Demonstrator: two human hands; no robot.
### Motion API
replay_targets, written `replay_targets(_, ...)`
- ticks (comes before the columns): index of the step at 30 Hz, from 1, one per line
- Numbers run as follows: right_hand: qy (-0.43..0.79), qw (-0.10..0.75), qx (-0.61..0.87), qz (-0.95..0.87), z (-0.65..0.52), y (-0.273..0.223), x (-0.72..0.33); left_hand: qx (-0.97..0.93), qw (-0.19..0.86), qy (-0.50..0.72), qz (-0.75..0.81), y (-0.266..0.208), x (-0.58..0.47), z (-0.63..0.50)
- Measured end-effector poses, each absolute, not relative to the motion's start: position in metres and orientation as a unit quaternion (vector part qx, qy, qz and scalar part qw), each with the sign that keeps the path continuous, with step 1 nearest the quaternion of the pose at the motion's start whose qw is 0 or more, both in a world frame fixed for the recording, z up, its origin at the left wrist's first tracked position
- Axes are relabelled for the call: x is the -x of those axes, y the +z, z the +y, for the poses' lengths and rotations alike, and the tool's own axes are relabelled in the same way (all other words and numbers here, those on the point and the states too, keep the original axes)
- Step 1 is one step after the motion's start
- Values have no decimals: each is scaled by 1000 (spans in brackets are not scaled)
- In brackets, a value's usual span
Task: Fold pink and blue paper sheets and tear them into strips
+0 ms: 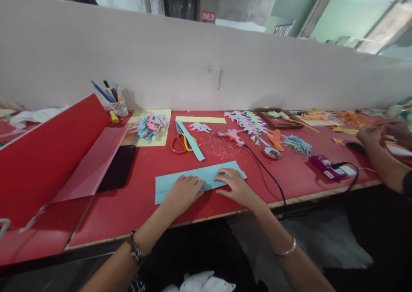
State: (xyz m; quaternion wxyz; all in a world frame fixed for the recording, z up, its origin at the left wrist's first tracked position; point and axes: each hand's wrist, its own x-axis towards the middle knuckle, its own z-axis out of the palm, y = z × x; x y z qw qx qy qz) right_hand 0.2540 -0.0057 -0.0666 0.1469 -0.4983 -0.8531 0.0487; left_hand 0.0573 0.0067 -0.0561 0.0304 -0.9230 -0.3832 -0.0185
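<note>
A wide strip of light blue paper (209,171) lies slightly aslant near the table's front edge. On its lower middle, my left hand (186,191) is closed, fingers bent together against the paper; the fingertips are partly hidden. My right hand (236,184) rests over the right part, its thumb and curved fingers apart. Just beyond the strip are scissors (183,144) with red and yellow handles, a narrow blue paper strip (191,142) lying across them. A pink glue gun (232,135) lies farther back to the right, its cord trailing over the front edge.
Cut paper pieces (150,125) are heaped on a yellow sheet. A black phone (120,169), pink sheet (93,167) and red board (51,154) stand left, with a pen cup (119,108) behind. Rightward are a purple power box (328,167) and another person's arm (386,159).
</note>
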Motion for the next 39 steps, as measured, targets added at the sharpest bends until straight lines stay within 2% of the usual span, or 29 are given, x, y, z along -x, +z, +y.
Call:
replay_targets(5, -31, 133, 434, -890, 7, -61, -247, 935, 106, -47, -335, -55, -55, 12)
replay_targets(10, -68, 156, 396, -902, 9, -40, -227, 923, 141, -141, -330, -35, -51, 12)
replay_targets(16, 49, 183, 409, -893, 8, -14, -209, 901, 217, -248, -281, -20, -40, 18)
replay_targets(19, 129, 209, 422, -873, 8, -5, -210, 894, 234, -258, -281, -20, -28, 21)
replay_targets(23, 213, 257, 422, -843, 11, 3, -226, 895, 227, -192, -332, -19, 5, 24)
replay_targets(27, 216, 263, 435, -834, 13, 9, -251, 889, 214, -131, -384, -21, 56, 25)
replay_targets(29, 199, 271, 442, -832, 11, 11, -260, 861, 229, -136, -434, -20, 75, 22)
replay_targets(32, 157, 278, 422, -849, 7, 13, -257, 803, 225, -228, -503, -13, 75, 15)
replay_targets(35, 98, 251, 343, -900, 6, 12, -237, 846, 178, -312, -394, -2, 43, 7)
replay_targets(39, 48, 237, 287, -927, 7, 12, -214, 912, 129, -263, -288, 3, 4, 3)
